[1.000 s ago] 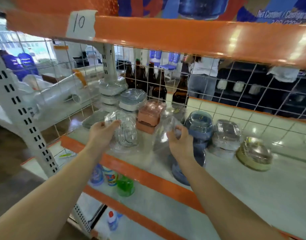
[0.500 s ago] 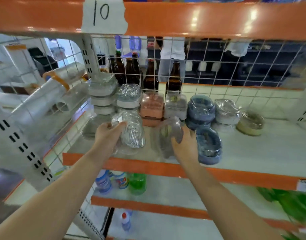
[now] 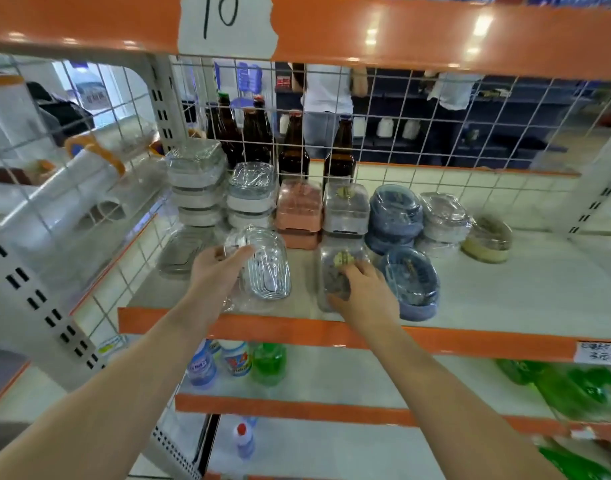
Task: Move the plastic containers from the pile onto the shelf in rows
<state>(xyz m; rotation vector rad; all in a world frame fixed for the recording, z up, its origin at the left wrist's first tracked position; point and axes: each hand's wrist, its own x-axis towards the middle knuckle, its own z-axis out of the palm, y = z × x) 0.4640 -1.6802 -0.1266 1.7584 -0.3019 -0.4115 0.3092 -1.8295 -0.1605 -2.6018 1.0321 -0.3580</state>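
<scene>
Clear ribbed plastic container (image 3: 266, 268), tilted near the shelf's (image 3: 504, 306) front edge, left end: left hand (image 3: 215, 271) fingers curled round its side. Clear container with gold sticker (image 3: 338, 271), just beside a blue-lidded one (image 3: 413, 282): right hand (image 3: 364, 292) fingers curled over it. Stacked containers (image 3: 298, 209) along the rear.
</scene>
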